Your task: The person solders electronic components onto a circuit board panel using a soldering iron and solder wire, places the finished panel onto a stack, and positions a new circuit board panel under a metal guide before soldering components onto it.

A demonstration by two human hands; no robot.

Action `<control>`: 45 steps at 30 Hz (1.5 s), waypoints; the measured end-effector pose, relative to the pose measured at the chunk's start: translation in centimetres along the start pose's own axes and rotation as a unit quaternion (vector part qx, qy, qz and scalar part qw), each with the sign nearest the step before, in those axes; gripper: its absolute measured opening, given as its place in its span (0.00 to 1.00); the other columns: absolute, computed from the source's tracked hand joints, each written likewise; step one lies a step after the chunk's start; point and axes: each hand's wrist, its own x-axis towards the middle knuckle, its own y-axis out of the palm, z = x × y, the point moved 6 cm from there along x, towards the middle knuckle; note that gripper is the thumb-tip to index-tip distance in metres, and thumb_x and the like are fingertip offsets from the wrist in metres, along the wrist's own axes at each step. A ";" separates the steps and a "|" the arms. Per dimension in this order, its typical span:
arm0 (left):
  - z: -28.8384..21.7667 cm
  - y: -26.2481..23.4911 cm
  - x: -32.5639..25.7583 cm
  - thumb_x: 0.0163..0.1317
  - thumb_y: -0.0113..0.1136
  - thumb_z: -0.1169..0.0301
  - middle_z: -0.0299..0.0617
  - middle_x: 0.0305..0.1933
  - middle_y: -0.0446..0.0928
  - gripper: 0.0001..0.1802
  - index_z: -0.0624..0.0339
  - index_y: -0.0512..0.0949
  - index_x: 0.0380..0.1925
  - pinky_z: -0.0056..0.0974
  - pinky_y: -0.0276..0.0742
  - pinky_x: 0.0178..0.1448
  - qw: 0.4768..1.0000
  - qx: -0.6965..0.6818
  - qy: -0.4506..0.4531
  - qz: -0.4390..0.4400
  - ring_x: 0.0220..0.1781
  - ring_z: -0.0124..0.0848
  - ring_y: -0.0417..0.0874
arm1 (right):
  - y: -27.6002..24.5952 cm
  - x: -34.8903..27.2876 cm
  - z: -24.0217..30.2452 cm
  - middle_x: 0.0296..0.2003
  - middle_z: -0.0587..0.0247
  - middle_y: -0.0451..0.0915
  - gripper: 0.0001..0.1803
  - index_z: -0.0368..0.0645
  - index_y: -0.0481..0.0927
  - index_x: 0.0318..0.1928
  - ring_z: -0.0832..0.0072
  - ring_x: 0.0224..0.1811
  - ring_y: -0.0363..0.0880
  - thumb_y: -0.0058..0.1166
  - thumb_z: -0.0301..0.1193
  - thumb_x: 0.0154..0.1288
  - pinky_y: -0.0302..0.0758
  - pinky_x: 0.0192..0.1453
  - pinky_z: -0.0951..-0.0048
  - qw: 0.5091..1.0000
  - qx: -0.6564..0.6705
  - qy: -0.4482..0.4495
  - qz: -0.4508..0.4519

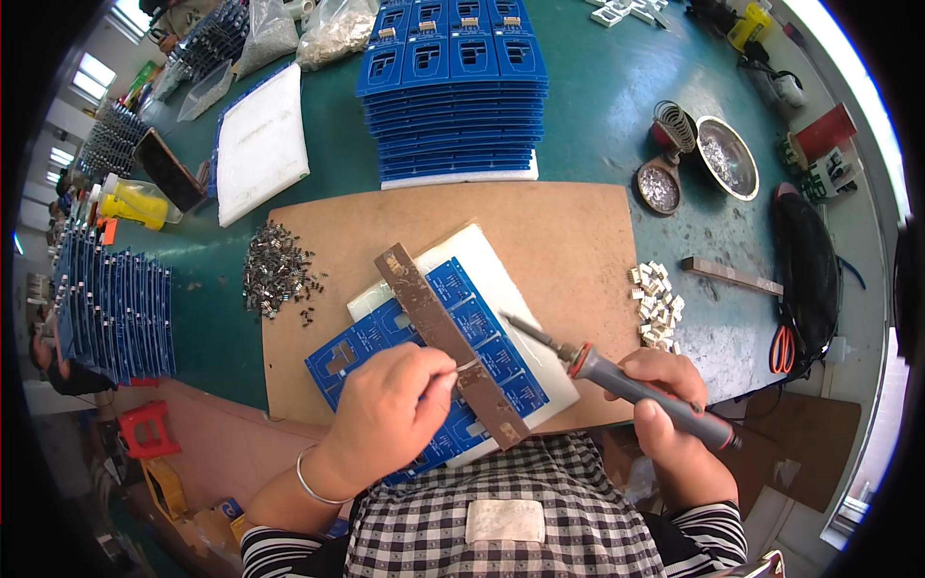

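My right hand (pixel 665 385) is closed round the grey handle of a soldering iron (pixel 607 373), whose tip points up and left above a white foam pad (pixel 535 342). A blue circuit board panel (pixel 496 352) lies tilted on the pad. Across the panel rests a long brown bar (pixel 429 313), dividing its visible face in two. My left hand (pixel 390 405) is over the panel's near left part, thumb and forefinger pinching what looks like a thin solder wire (pixel 468 366) at the bar's edge. The iron's tip appears apart from the board. My left hand hides part of the panel.
On the brown work mat (pixel 578 217) lie small black parts (pixel 275 270) at left and white connectors (pixel 657 303) at right. A tall stack of blue boards (pixel 453 125) stands behind. Far right are an iron stand (pixel 673 125), a metal bowl (pixel 727 159) and red-handled scissors (pixel 781 349).
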 end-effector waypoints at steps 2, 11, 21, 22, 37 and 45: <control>-1.7 0.7 -0.6 0.57 0.66 0.77 0.45 0.29 0.75 0.10 0.61 0.75 0.37 0.42 0.76 0.33 0.998 -0.011 0.054 0.019 0.30 0.44 0.80 | 0.9 -0.3 0.8 0.43 0.43 0.85 0.29 0.41 0.75 0.60 0.59 0.40 0.87 0.64 0.45 0.67 0.82 0.42 0.66 0.997 0.038 -0.073 -0.007; -5.2 2.6 -1.3 0.52 0.68 0.77 0.41 0.32 0.75 0.14 0.59 0.76 0.39 0.41 0.77 0.34 0.983 -0.096 0.156 0.031 0.31 0.40 0.80 | 4.8 -0.7 1.2 0.37 0.58 0.85 0.17 0.46 0.79 0.46 0.61 0.36 0.84 0.69 0.21 0.57 0.79 0.42 0.65 0.990 -0.018 -0.129 0.052; -1.9 -1.6 -1.5 0.48 0.66 0.79 0.39 0.21 0.71 0.10 0.56 0.74 0.27 0.39 0.68 0.24 0.983 0.155 0.086 -0.056 0.21 0.38 0.74 | 0.3 -1.5 0.3 0.32 0.57 0.80 0.15 0.41 0.81 0.47 0.64 0.33 0.78 0.63 0.22 0.56 0.72 0.36 0.66 1.000 0.013 -0.021 -0.017; -1.8 -1.5 -1.4 0.45 0.66 0.80 0.39 0.21 0.70 0.11 0.56 0.73 0.26 0.37 0.67 0.24 0.982 0.156 0.090 -0.056 0.21 0.37 0.73 | -0.2 -1.6 0.7 0.32 0.56 0.80 0.15 0.38 0.82 0.48 0.67 0.32 0.77 0.59 0.31 0.62 0.71 0.35 0.67 0.999 0.006 -0.031 -0.017; -1.4 1.4 -0.5 0.45 0.66 0.80 0.40 0.20 0.73 0.12 0.57 0.73 0.28 0.41 0.70 0.26 0.990 0.111 0.088 -0.021 0.22 0.40 0.75 | -1.1 -3.7 -0.6 0.30 0.56 0.83 0.18 0.33 0.84 0.45 0.72 0.28 0.79 0.60 0.36 0.63 0.72 0.35 0.73 0.992 -0.033 0.113 -0.043; -1.4 1.6 -0.5 0.45 0.66 0.81 0.40 0.21 0.73 0.12 0.57 0.73 0.27 0.41 0.69 0.26 0.990 0.116 0.084 -0.019 0.21 0.40 0.75 | -1.0 -3.7 -1.2 0.28 0.59 0.82 0.18 0.34 0.85 0.44 0.73 0.26 0.77 0.60 0.37 0.62 0.71 0.32 0.73 0.991 -0.040 0.117 -0.051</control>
